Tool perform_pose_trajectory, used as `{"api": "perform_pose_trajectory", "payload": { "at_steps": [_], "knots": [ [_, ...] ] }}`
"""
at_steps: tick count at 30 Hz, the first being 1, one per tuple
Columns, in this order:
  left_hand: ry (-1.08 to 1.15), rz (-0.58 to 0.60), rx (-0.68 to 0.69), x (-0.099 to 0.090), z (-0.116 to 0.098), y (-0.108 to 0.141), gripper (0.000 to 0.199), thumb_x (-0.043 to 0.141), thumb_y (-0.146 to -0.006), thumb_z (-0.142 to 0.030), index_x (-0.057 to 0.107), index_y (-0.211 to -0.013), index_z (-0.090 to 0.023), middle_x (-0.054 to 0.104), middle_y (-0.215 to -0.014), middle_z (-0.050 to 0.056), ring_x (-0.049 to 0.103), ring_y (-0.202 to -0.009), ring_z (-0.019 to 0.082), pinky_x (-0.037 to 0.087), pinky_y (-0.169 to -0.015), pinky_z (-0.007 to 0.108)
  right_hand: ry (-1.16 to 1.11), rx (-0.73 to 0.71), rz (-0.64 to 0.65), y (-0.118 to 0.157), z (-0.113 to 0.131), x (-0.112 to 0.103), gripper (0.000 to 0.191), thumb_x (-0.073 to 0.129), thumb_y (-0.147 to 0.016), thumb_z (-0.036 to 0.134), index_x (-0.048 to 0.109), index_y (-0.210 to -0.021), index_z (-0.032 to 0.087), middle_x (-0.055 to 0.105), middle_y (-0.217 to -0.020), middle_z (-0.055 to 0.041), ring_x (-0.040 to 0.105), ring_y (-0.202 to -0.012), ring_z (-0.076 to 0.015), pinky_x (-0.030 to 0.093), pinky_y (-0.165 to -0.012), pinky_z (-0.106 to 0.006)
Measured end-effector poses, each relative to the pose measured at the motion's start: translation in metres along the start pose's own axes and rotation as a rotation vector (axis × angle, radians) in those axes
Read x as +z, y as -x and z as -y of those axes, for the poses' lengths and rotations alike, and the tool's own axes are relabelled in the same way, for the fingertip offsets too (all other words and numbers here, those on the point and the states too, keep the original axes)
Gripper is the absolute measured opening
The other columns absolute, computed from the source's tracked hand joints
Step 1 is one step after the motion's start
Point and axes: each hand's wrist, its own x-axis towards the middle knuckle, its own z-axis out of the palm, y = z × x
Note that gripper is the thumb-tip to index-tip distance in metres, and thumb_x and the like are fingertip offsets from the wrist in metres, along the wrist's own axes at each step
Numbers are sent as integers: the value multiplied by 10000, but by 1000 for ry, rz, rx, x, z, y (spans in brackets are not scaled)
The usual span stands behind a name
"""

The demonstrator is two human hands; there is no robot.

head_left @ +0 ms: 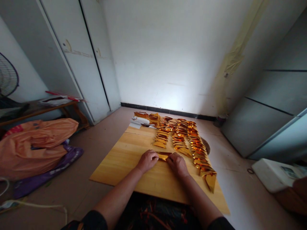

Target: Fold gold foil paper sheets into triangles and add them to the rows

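Observation:
Between my two hands lies a small strip of folded gold foil paper (163, 156), low over the wooden board. My left hand (148, 160) is closed on its left end, fingers curled in a pinch. On the right end my right hand (177, 163) grips it the same way, and the fingertips hide both ends. Just beyond, rows of folded gold foil pieces (179, 135) stand nested together on the wooden board (120, 159). The nearest row (201, 156) runs down the right side and ends in a pointed piece.
Stacks of gold paper (154, 119) and a white packet (140, 120) sit at the board's far edge. Orange and purple bags (35, 147) lie on the floor at left, by a bench and a fan (8, 75). A white box (275, 174) stands at right.

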Motion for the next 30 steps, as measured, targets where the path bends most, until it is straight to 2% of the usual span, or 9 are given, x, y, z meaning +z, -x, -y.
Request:
{"api": "perform_pose_trajectory", "payload": {
  "at_steps": [4, 9, 14, 19, 30],
  "knots": [
    [-20, 9, -51, 1, -5, -1, 141, 568, -767, -100, 680, -750, -183, 687, -783, 30, 609, -792, 164, 468, -752, 274, 34, 27, 15, -2, 1, -1, 180, 531, -883, 207, 663, -763, 185, 631, -778, -24, 580, -715, -124, 366, -656, -199],
    [11, 34, -42, 0, -7, -2, 277, 532, -728, -30, 675, -902, -191, 707, -880, 32, 617, -862, 171, 468, -802, 287, 66, 71, 41, -7, 1, -1, 149, 546, -850, 182, 672, -772, 194, 645, -782, -24, 579, -693, -124, 349, -633, -202],
    [-31, 47, -93, 3, -7, -4, 303, 527, -725, -15, 666, -929, -191, 694, -855, 28, 610, -834, 169, 465, -783, 284, 89, 120, 27, -8, 2, 3, 127, 552, -816, 160, 662, -758, 188, 649, -785, -31, 572, -682, -127, 345, -626, -207],
    [-83, 52, -143, 6, -8, -6, 312, 537, -725, -11, 660, -946, -194, 664, -782, 8, 587, -771, 153, 441, -731, 261, 70, 101, 11, -7, 0, 4, 118, 549, -813, 160, 650, -759, 190, 636, -774, -24, 561, -684, -123, 341, -626, -204],
    [-95, 55, -163, 4, -13, -6, 317, 545, -715, 6, 658, -937, -191, 641, -760, 4, 563, -752, 152, 406, -701, 249, 73, 154, 56, -11, 4, 0, 106, 560, -815, 167, 643, -753, 189, 646, -790, -26, 554, -693, -123, 316, -616, -207]
  ]
}}
